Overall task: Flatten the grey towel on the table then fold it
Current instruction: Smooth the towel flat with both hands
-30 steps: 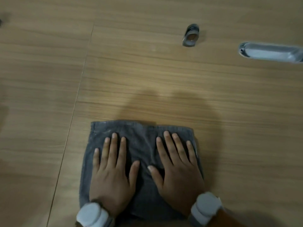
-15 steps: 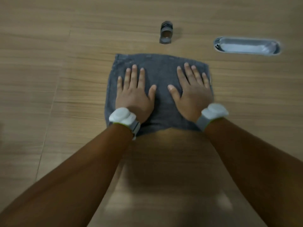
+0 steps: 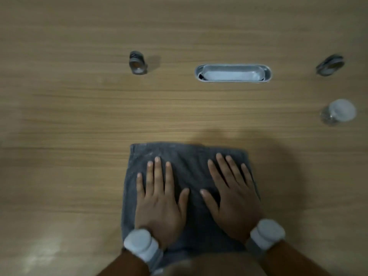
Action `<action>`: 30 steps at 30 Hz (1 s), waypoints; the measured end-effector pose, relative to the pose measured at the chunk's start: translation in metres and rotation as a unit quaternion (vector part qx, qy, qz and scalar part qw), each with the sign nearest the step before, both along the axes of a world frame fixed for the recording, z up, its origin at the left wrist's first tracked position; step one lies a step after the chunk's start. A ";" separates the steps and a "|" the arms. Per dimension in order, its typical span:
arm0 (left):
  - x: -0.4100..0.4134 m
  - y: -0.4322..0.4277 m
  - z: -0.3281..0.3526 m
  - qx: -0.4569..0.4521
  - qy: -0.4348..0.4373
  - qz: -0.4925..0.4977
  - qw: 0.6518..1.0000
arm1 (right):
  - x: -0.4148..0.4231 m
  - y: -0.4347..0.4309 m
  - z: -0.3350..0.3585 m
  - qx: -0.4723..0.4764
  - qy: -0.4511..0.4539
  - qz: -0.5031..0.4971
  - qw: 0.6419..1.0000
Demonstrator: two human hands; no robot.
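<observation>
The grey towel [image 3: 189, 162] lies as a roughly square folded shape on the wooden table [image 3: 79, 116], near the front edge. My left hand [image 3: 159, 198] rests palm down on its left half, fingers spread and pointing away from me. On the right half my right hand [image 3: 233, 196] lies the same way, flat with fingers apart. Neither hand grips the cloth. Both wrists carry white bands. The towel's near edge is partly hidden by my forearms.
A long oval metal cable slot [image 3: 233, 73] is set into the table behind the towel. Small dark round grommets sit at the back left [image 3: 137, 62] and back right [image 3: 330, 64]. A clear jar with a white lid [image 3: 338, 113] stands at the right.
The view has shifted between frames, so the towel sits at a different height in the picture. My hands stay flat on the towel in the same pose; the jar and right grommet have come into view.
</observation>
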State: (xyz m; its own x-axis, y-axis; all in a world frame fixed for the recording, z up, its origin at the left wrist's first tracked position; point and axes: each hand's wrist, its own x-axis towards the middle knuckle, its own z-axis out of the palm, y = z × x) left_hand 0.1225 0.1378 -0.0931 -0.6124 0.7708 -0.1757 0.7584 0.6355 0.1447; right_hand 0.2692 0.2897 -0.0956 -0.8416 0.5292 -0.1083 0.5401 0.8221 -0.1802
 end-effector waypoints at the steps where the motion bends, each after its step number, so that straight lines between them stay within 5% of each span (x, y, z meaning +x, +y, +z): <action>1: -0.012 0.015 0.001 0.002 -0.005 0.005 1.000 | -0.014 0.016 -0.001 0.010 0.003 -0.010 1.000; 10: -0.084 0.167 0.004 0.035 -0.024 0.060 0.997 | -0.105 0.170 0.010 -0.002 -0.019 -0.027 0.999; 23: 0.095 0.051 -0.004 0.014 -0.002 0.017 1.000 | 0.087 0.057 0.003 0.029 0.074 0.061 0.995; 30: 0.069 0.096 0.004 0.004 -0.003 0.033 0.999 | 0.054 0.092 0.001 0.031 0.018 0.000 0.999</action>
State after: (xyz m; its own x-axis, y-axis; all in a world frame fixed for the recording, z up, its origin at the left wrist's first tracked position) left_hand 0.1919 0.2334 -0.0895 -0.6613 0.7300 -0.1729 0.7137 0.6832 0.1546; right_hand 0.3233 0.3813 -0.0943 -0.8447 0.5334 -0.0445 0.5336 0.8327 -0.1480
